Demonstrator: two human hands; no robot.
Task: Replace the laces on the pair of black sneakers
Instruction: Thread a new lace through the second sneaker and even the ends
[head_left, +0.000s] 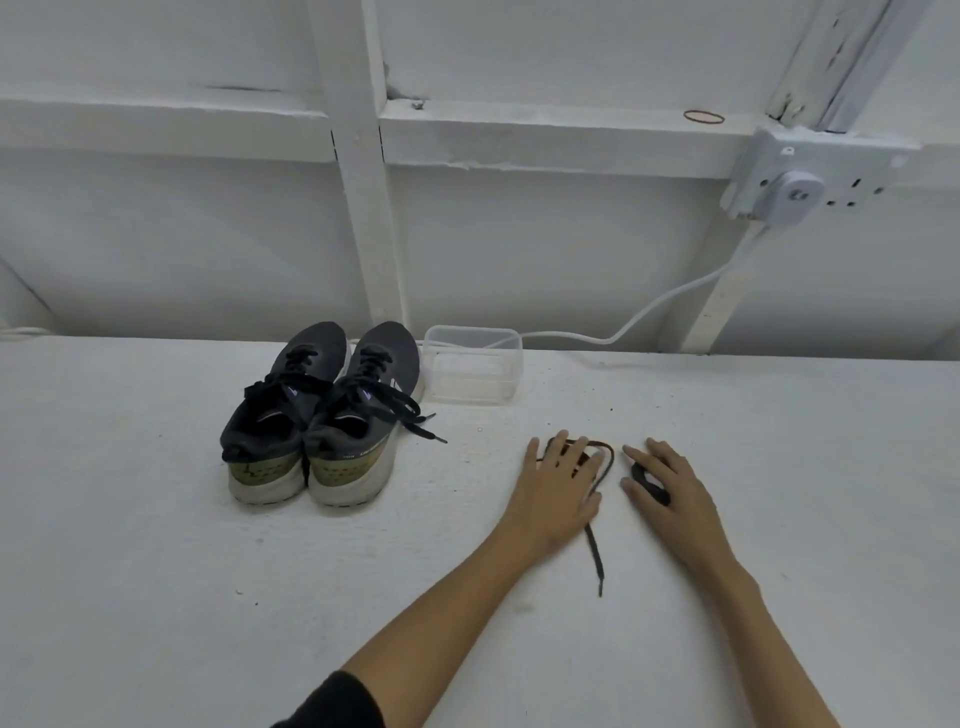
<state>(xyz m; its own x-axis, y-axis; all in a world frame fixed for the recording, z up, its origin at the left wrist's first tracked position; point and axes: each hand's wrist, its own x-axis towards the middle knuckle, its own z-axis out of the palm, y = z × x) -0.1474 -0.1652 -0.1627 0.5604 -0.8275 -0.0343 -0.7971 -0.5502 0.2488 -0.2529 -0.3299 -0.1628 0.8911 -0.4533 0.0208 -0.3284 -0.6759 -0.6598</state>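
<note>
- The 2 black sneakers (322, 415) stand side by side left of centre on the white table (156, 571), still laced.
- Right of centre, the left hand (563, 488) lies flat, fingers spread wide, pressing on a loose lace (595, 556).
- Just beside it, the right hand (670, 483) rests with its fingers nearly straight over a coiled lace (647, 480).
- A clear tub (472, 371) sits by the sneakers' toes.

Your white tabletop (156, 571) carries 2 black sneakers (322, 410), a clear container (472, 364) just beside them, and loose black laces (595, 551) nearer you.
</note>
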